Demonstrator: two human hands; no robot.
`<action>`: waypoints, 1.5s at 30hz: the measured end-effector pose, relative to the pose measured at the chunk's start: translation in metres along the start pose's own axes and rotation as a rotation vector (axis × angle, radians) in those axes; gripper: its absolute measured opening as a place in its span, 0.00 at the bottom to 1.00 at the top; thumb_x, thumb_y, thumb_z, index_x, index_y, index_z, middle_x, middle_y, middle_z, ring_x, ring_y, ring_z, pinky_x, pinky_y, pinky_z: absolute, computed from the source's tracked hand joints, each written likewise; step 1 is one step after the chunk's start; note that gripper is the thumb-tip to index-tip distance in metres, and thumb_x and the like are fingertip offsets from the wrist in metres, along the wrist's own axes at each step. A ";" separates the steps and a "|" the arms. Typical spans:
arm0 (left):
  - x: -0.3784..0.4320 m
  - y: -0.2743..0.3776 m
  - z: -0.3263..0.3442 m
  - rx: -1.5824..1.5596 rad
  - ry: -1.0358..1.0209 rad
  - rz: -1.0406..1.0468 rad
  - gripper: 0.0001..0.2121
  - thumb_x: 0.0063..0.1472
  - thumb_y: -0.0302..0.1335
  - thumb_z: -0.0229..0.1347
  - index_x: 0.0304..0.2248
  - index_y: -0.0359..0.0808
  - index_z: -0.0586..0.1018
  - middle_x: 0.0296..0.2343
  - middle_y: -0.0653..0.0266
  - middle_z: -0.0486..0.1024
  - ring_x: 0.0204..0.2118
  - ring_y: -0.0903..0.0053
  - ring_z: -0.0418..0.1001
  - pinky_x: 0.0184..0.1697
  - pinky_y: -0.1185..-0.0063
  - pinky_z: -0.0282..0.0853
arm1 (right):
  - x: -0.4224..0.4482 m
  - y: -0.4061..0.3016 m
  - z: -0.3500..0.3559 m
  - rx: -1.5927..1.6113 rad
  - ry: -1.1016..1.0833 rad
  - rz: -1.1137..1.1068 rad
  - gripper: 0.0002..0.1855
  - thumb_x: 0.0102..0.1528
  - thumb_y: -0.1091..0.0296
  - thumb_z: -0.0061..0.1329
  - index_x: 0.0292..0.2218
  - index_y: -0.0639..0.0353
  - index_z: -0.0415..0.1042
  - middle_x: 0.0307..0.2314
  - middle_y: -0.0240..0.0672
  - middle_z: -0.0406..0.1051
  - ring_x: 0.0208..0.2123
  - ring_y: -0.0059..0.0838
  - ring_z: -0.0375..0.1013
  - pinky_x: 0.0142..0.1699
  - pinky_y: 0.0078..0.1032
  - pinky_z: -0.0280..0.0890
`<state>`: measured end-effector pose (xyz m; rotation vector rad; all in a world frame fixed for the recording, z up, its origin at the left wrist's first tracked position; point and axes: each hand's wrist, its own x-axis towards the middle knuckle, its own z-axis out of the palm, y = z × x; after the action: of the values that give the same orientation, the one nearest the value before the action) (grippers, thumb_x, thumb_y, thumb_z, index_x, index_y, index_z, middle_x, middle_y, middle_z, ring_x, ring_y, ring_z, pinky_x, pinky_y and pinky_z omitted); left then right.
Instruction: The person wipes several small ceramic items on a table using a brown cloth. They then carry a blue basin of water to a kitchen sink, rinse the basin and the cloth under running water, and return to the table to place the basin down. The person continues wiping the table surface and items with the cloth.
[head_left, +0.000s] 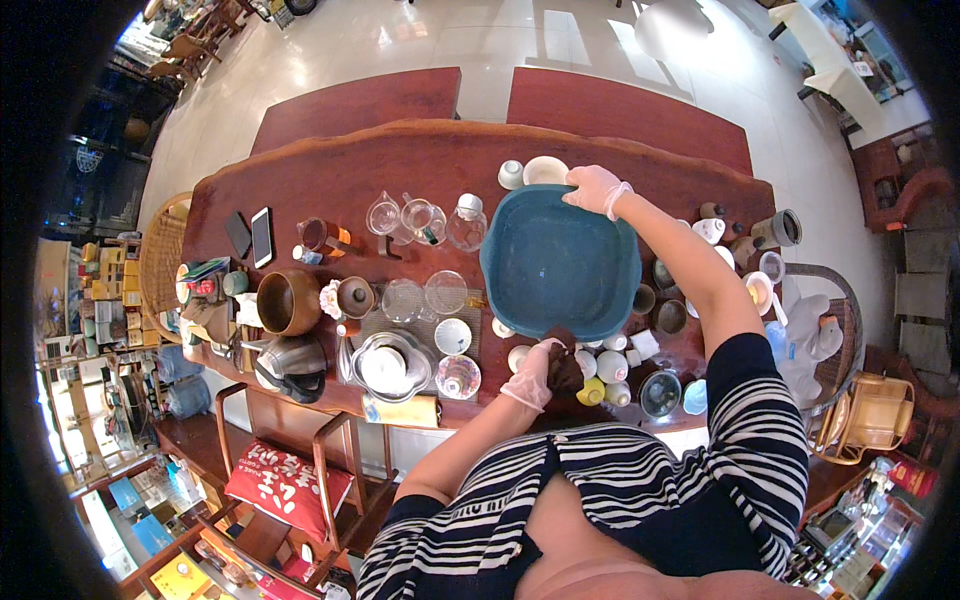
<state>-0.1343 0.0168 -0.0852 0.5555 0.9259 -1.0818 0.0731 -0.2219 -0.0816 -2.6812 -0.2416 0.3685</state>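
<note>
A blue-green plastic basin (559, 262) stands before me on the dark red wooden table (420, 150), seen from above. My right hand (596, 190), in a thin clear glove, grips the basin's far rim. At its near rim is my left hand (531, 375), gloved too, with a crumpled dark brown cloth (564, 369) in it. Just beyond the basin sit a white bowl (546, 171) and a small white cup (511, 175). Upturned white cups (611, 367) and a yellow one (591, 391) cluster by the near edge, right of the cloth.
Glass pitchers (384, 216) and a lidded glass pot (466, 225) are left of the basin. Farther left are a wooden bowl (288, 302), a metal kettle (291, 369) and a phone (261, 237). Dark cups (669, 316) stand under my right arm. A chair (337, 450) adjoins the near edge.
</note>
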 end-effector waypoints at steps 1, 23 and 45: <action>-0.007 0.002 -0.001 -0.016 -0.051 -0.032 0.09 0.53 0.27 0.46 0.29 0.29 0.73 0.26 0.55 0.73 0.26 0.64 0.72 0.31 0.69 0.72 | -0.006 -0.005 -0.002 -0.018 0.062 0.005 0.16 0.45 0.60 0.47 0.33 0.63 0.70 0.33 0.48 0.69 0.37 0.46 0.69 0.42 0.34 0.64; -0.074 -0.117 0.112 1.108 -0.805 0.611 0.21 0.61 0.32 0.44 0.51 0.27 0.61 0.48 0.55 0.63 0.50 0.69 0.62 0.53 0.73 0.57 | -0.437 -0.150 0.008 0.883 0.811 0.337 0.26 0.54 0.53 0.45 0.46 0.66 0.65 0.35 0.46 0.71 0.37 0.32 0.70 0.44 0.26 0.63; -0.113 -0.427 0.116 1.382 -1.147 -0.149 0.21 0.59 0.30 0.46 0.49 0.27 0.63 0.40 0.55 0.71 0.43 0.71 0.69 0.50 0.76 0.62 | -0.793 -0.179 0.129 1.125 1.277 0.294 0.42 0.44 0.60 0.51 0.58 0.55 0.48 0.52 0.35 0.56 0.52 0.28 0.55 0.56 0.28 0.50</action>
<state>-0.5038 -0.1845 0.0917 0.7787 -0.9248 -1.7812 -0.7380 -0.1900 0.0563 -1.3845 0.5741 -0.8774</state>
